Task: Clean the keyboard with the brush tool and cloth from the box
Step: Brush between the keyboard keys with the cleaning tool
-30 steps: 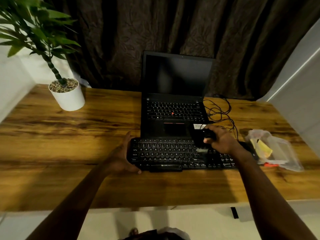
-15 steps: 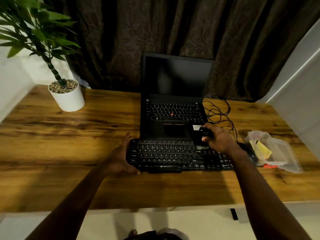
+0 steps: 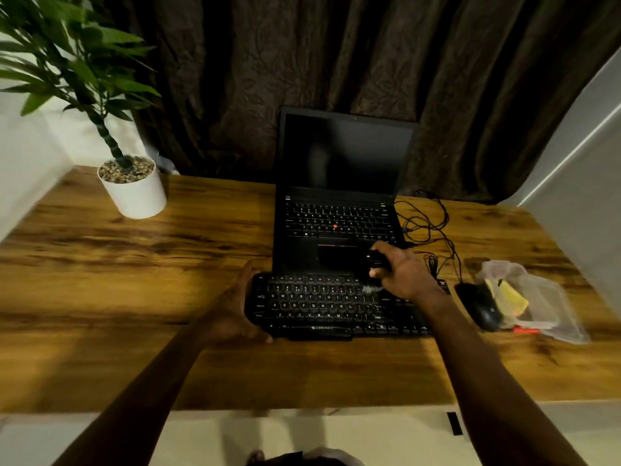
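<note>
Right hand fingers curl round black brush, bristles on keyboard; left hand flat against edge.

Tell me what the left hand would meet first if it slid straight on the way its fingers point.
Probably the left edge of the laptop: the left hand, resting against the left end of the keyboard, points away and slightly right. It could just miss.

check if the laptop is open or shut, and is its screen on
Open: the laptop lid stands upright behind its exposed keys. The screen is dark, so it looks off.
</note>
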